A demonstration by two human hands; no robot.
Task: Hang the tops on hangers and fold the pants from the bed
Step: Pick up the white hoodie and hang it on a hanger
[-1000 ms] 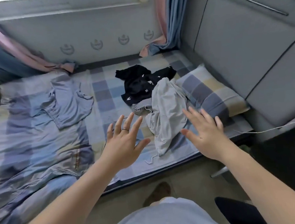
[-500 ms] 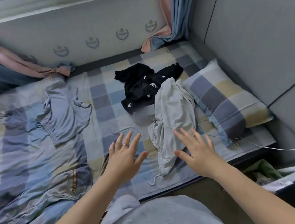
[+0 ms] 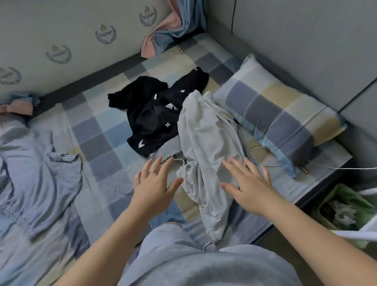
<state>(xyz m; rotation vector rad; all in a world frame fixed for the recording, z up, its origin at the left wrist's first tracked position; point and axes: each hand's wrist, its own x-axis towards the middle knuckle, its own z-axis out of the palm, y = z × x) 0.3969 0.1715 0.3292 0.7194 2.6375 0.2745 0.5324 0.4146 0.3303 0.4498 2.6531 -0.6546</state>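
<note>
A light grey drawstring garment (image 3: 207, 139) lies crumpled on the checked bed (image 3: 96, 137), its lower end draped over the front edge. A black garment with small white marks (image 3: 155, 113) lies behind it, partly under it. A blue-grey garment (image 3: 35, 170) is spread on the bed's left side. My left hand (image 3: 155, 186) hovers with fingers spread just left of the grey garment's drawstring. My right hand (image 3: 248, 183) is spread over the grey garment's lower right part; whether it touches is unclear. Both hands hold nothing.
A checked pillow (image 3: 276, 114) lies at the right against a grey padded headboard (image 3: 309, 29). A white cable (image 3: 335, 168) runs from beside the pillow off the bed. A green bin (image 3: 346, 209) and white bars stand on the floor at lower right. Curtains hang behind.
I have come closer to the bed and the view tilted down. Both hands moved forward to the grey garment, still spread and holding nothing.
</note>
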